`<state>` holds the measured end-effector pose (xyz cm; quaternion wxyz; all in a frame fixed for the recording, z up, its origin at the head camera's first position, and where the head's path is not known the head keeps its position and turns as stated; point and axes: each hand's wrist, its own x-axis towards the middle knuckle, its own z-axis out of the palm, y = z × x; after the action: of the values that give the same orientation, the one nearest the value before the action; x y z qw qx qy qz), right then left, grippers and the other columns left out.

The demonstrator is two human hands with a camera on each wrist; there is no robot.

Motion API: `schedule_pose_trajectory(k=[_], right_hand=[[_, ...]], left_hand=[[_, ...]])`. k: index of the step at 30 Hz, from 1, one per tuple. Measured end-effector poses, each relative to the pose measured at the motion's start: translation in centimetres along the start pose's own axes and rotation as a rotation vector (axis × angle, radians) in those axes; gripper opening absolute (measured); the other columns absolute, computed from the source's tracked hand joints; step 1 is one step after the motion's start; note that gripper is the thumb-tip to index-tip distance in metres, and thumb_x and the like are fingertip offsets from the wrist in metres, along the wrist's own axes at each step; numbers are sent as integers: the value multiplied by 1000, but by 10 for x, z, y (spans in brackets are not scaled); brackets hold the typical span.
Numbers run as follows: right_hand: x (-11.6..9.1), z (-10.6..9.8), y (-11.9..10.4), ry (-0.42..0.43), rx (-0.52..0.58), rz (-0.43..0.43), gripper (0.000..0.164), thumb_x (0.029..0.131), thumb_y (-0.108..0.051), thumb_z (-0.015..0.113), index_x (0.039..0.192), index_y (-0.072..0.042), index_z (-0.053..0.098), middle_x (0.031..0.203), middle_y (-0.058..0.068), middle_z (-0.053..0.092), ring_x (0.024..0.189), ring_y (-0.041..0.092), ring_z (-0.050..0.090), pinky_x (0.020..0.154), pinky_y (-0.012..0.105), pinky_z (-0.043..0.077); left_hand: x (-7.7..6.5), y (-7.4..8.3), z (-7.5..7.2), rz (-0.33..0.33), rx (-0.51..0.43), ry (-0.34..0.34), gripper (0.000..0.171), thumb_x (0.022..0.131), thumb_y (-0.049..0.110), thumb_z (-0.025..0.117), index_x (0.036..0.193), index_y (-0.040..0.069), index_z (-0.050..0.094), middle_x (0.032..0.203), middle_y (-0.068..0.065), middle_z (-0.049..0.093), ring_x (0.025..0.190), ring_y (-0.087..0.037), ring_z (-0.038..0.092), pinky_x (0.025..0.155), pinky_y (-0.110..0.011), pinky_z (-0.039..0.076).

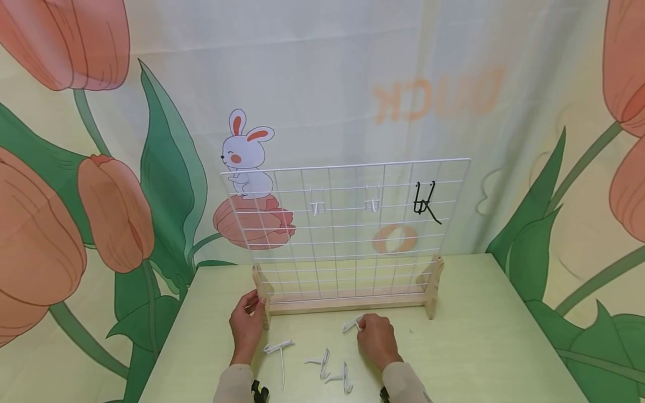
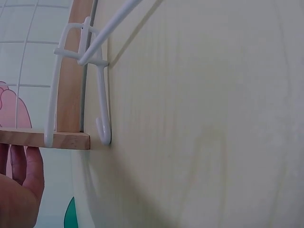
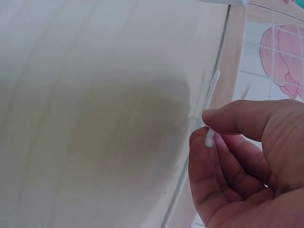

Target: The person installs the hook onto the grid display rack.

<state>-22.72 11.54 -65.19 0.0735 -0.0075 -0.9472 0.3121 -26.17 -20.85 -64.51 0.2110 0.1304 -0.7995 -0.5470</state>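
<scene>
A white wire grid panel point(image 1: 342, 240) stands upright in a wooden base point(image 1: 347, 302). My left hand point(image 1: 247, 327) is at the base's left foot point(image 2: 71, 140), its fingertips point(image 2: 34, 159) against the outer side. Between thumb and fingers, my right hand point(image 1: 377, 338) pinches the thin arm of a white wire hook point(image 1: 351, 324); the arm's tip point(image 3: 209, 137) pokes out of the pinch. The hook is close in front of the base, partly hidden by the fingers. Two white hooks point(image 1: 316, 207) point(image 1: 372, 205) and a black hook point(image 1: 423, 204) hang on the grid.
On the pale table point(image 1: 468, 347) lie more white hooks: one point(image 1: 279, 348) near my left wrist, and two point(image 1: 324, 364) point(image 1: 345, 379) between my forearms. A curtain point(image 1: 322, 84) printed with tulips and a rabbit hangs behind the table.
</scene>
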Motion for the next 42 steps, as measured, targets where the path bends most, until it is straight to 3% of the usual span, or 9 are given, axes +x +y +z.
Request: schedule_pose_trajectory(k=[9,18,24,33,42], right_hand=[[-3,-9,-6,65,1,-85,13,80,1,74,87,-7,80,85,4,79,77,23,74,67,39,61],[-6,-19,-16,117,-25,-138,6,85,-6,80,89,-9,82,82,0,78,73,14,70,65,34,58],[-7,-31,-28,168,43,-155,4,86,-8,83,88,-11,82,83,0,80,76,14,75,68,32,62],[-10,-47,-46,200,169,-157,4,89,-11,84,92,-12,81,82,1,80,72,9,76,58,18,56],[-19,-68,-65,244,312,-170,8,89,-15,86,95,-14,80,84,-2,81,72,9,76,60,20,58]], left_hand=[[0,3,0,18,-4,2,29,101,18,74,129,11,73,116,-12,78,106,-31,76,78,-11,49],[-3,5,-1,29,5,9,29,101,17,73,129,10,72,115,-15,78,105,-34,76,77,-11,51],[-2,3,-1,30,8,10,28,101,17,74,128,11,73,114,-12,78,104,-31,77,77,-11,51],[-2,1,1,44,32,11,28,101,16,74,128,10,72,113,-12,78,103,-31,77,79,-16,55],[-2,1,0,54,31,12,27,101,16,74,128,11,73,111,-11,78,102,-29,76,81,-17,53]])
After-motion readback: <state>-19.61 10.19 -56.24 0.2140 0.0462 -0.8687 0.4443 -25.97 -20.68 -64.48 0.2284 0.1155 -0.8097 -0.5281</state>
